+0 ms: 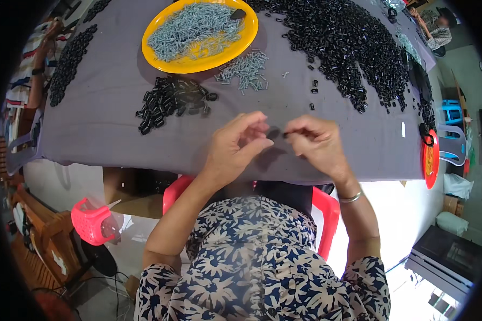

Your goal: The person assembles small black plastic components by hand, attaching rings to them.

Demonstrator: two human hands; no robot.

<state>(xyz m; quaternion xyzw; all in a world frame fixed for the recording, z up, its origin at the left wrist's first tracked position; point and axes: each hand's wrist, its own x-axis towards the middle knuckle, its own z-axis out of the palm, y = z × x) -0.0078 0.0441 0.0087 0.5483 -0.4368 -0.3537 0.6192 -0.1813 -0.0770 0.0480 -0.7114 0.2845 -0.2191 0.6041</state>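
My left hand [235,142] hovers over the near part of the cloth-covered table, its fingers curved and thumb apart, with nothing visible between them. Facing it, my right hand [317,140] pinches a small black plastic piece [286,135], mostly hidden by the fingertips. Beyond my left hand lies a small heap of black plastic pieces [163,104], some blurred at its right side. A loose pile of small silver screws [246,70] lies beside a yellow oval plate [183,66], which holds many more screws.
A large spread of black pieces [353,48] covers the table's far right. More black parts [72,67] line the left edge. A red plate [431,159] stands at the right edge. Another person [439,35] sits at the far right. A pink basket [91,222] is below the table's left.
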